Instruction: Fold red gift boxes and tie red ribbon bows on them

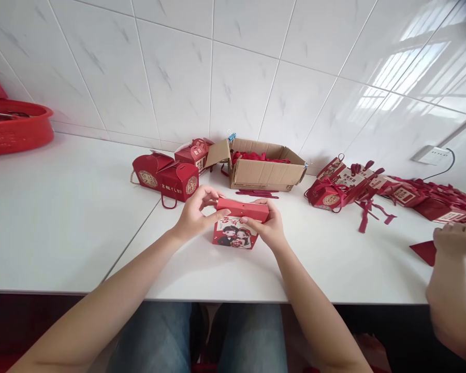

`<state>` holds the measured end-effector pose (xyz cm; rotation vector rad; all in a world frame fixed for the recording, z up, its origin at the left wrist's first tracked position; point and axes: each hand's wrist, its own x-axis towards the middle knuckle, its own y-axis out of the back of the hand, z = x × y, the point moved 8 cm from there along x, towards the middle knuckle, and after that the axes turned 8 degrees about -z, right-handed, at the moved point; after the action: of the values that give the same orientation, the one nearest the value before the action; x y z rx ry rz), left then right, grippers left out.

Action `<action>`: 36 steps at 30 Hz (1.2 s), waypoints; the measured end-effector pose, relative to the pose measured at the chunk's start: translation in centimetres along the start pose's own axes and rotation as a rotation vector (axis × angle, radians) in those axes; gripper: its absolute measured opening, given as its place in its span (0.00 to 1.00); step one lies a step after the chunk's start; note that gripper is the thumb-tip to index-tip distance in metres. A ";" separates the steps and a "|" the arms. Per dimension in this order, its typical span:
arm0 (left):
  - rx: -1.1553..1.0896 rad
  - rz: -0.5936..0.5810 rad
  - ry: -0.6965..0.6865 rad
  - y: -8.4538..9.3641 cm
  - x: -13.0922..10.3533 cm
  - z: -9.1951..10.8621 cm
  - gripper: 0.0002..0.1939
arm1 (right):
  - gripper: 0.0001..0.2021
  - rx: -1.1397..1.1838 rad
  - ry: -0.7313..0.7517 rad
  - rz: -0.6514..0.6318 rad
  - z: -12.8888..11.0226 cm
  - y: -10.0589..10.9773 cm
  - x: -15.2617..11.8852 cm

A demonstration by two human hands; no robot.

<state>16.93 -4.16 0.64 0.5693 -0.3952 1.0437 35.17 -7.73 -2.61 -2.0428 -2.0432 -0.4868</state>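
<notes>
A small red paper box (235, 237) with a cartoon couple on its front stands on the white table, held between my two hands. My left hand (199, 213) grips the upper left end, its thumb on the front of the red top. At the right end, my right hand (269, 224) holds the box the same way, thumb on the front and fingers behind. Both hands' fingers are partly hidden behind the top.
Behind the box is an open cardboard carton (264, 173) holding red ribbons. Red gift boxes (166, 173) stand at its left, more (326, 194) at its right. A red basin (19, 129) is far left. Another person's fist (456, 241) is at the right edge.
</notes>
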 end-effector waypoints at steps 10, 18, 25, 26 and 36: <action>-0.034 0.114 -0.152 -0.5 -1.0 1.0 0.19 | 0.17 0.007 0.038 0.014 -0.4 -0.2 -0.6; 0.225 0.039 -0.089 -1.1 -0.8 0.8 0.06 | 0.30 0.085 0.059 0.046 -0.1 -0.6 -0.9; 0.138 0.035 -0.044 -1.4 -0.6 0.2 0.09 | 0.12 -0.099 0.183 0.111 -1.1 0.4 -0.6; 0.107 0.031 -0.021 -1.6 -0.6 0.0 0.10 | 0.13 -0.068 0.169 0.096 -0.9 0.3 -0.5; -0.102 0.149 0.069 0.2 0.3 -2.6 0.22 | 0.12 0.208 0.032 0.203 1.2 1.4 -0.2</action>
<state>16.99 -2.25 -1.21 0.4163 -0.4319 1.1765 36.69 -7.51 -3.71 -2.0711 -1.7609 -0.2557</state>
